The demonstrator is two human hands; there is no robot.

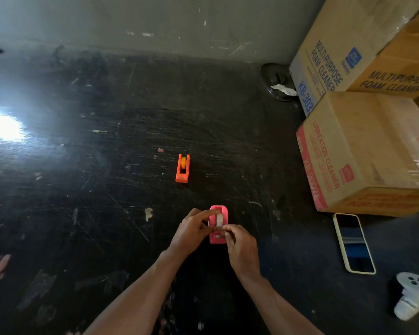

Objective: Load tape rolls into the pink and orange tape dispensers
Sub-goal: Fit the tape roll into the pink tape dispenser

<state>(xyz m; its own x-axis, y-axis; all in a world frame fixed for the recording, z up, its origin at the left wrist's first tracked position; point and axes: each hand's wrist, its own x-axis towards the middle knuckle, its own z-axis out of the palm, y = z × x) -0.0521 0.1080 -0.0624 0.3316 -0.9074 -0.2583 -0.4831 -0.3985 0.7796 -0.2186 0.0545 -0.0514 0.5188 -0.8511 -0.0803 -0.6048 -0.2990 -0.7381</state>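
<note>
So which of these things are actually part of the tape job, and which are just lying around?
Part of the job:
- pink dispenser, white roll in it, held by left hand and right hand
- orange dispenser, yellow roll in it

Lying about:
- cardboard boxes
- phone
- white controller
- dark round lid

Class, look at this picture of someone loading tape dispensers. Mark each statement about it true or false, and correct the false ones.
1. Both hands are at the pink dispenser. True.
2. The orange dispenser is nearer the person than the pink one. False: it lies farther away.
3. A yellow roll sits in the orange dispenser. True.
4. The phone lies left of the hands. False: it lies to their right, near the boxes.
5. The left hand holds the phone. False: it is at the pink dispenser.
</note>
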